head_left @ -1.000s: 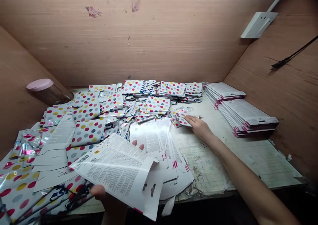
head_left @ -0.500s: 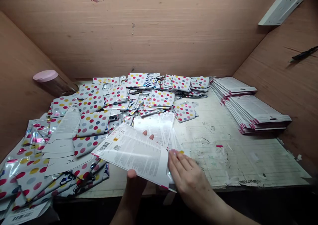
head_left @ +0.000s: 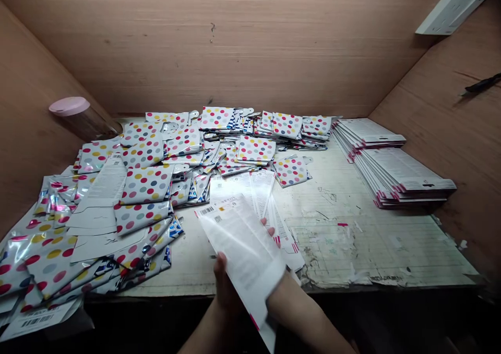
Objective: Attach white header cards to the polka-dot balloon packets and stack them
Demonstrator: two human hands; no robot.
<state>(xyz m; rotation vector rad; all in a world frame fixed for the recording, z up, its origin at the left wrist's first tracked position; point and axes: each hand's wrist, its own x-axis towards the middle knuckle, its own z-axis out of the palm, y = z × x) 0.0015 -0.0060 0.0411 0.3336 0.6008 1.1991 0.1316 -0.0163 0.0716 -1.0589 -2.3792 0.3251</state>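
Observation:
A white printed packet (head_left: pixel 242 249) with a barcode and pink-edged corners is tilted above the table's front edge. My left hand (head_left: pixel 221 276) is closed around it from beneath, with the thumb on the near edge and two fingertips showing past the far edge. My right hand (head_left: pixel 285 294) disappears at the wrist behind the packet's near end and appears to be inside it, so its fingers are hidden. Under and beyond the packet lie more loose white printed packets (head_left: pixel 260 184).
Polka-dot pouches (head_left: pixel 146 182) are heaped along the left and back. White packets are stacked (head_left: pixel 407 169) at the right. A pink-lidded jar (head_left: pixel 84 119) stands at the left wall; a socket box (head_left: pixel 454 7) is fixed at the upper right.
My right hand has gone from the packet's near end to behind it, seemingly inside. The packet has turned steeper and shifted right, with my left hand still around it.

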